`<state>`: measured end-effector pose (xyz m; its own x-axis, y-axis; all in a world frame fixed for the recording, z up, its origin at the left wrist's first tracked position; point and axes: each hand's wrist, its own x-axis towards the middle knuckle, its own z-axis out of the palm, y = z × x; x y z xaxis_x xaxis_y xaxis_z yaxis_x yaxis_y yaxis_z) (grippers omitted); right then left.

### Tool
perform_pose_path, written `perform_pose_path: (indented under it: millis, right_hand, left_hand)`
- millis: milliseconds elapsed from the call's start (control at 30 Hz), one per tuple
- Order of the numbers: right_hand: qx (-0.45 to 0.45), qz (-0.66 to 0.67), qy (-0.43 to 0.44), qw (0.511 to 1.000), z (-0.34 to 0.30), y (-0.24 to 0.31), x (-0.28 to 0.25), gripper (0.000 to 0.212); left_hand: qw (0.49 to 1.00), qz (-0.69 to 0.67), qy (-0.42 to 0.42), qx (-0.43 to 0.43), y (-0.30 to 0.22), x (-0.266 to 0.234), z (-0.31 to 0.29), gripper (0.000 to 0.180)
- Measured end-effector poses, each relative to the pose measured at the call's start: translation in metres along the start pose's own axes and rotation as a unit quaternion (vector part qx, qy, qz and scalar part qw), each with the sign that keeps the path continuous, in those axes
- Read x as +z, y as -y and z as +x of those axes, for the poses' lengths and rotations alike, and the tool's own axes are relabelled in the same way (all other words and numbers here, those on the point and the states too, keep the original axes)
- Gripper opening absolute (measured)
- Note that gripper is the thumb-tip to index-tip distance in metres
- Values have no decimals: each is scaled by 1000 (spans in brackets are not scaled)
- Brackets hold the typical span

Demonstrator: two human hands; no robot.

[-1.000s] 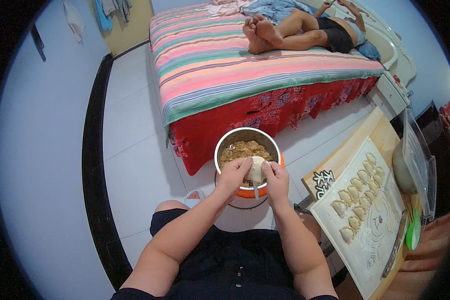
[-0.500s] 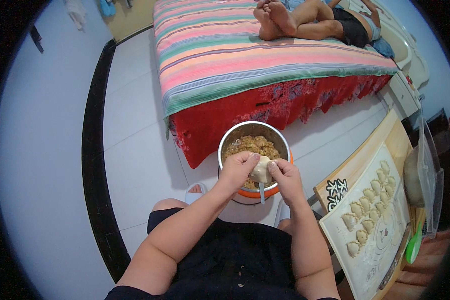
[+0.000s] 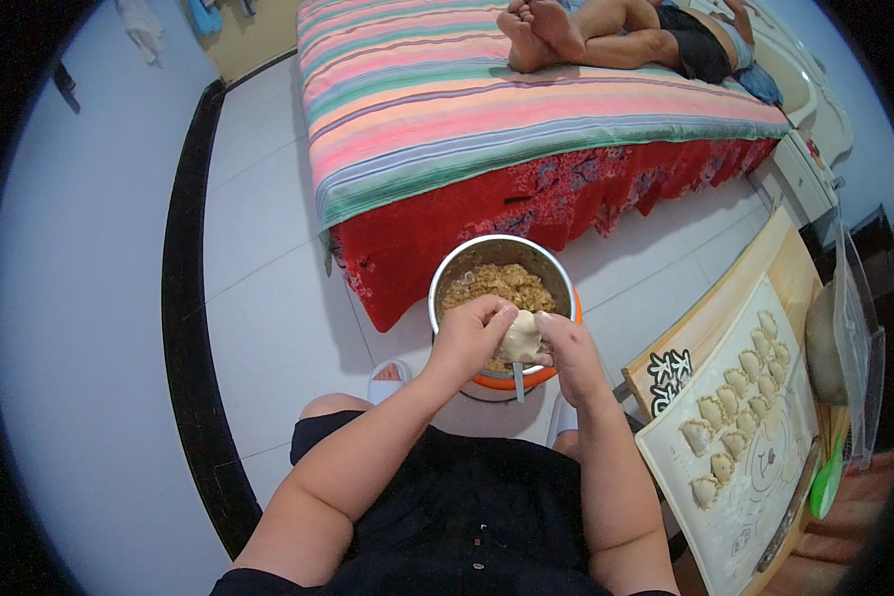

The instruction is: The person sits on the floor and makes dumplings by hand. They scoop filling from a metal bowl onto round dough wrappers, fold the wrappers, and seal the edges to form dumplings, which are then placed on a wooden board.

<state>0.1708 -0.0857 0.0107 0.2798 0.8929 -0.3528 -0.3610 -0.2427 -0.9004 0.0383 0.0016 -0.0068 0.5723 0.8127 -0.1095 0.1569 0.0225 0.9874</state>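
Between my two hands, over a metal pot [image 3: 445, 281], is a pale dough dumpling [image 3: 520, 339]. My left hand [image 3: 475, 333] pinches its left edge between thumb and fingers. My right hand [image 3: 567, 348] grips the right edge, thumb on top and fingertips curled against the dough. Brown minced filling [image 3: 502, 286] lies in the pot beneath, partly hidden by my hands. A spoon handle [image 3: 519, 382] sticks out over the near rim. The pot rests on something orange [image 3: 534, 379].
To the right, several shaped dumplings [image 3: 727, 399] sit in rows on a floured white mat [image 3: 690, 487] over a wooden board [image 3: 780, 248]. A green spoon [image 3: 825, 485] lies at its edge. Ahead stands a striped bed [image 3: 407, 119], where a person [image 3: 616, 40] lies.
My right hand has shifted its hold, its fingers turning around the dumpling's right edge. My left hand keeps its pinch. The whole view has shifted slightly.
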Motion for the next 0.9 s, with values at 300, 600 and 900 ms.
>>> perform_pose_path:
  millis: [300,600,900]
  right_hand:
    - [-57,-115,-64,990,9,-15,-3,27]
    - [-82,48,-51,994,7,-7,12,48]
    - [-152,-106,-28,982,10,-16,9,46]
  left_hand:
    - [991,-83,54,-88,-8,3,-1,28]
    - [973,-188,54,-124,6,-2,5,28]
    - [948,-270,58,-160,-1,-6,2,28]
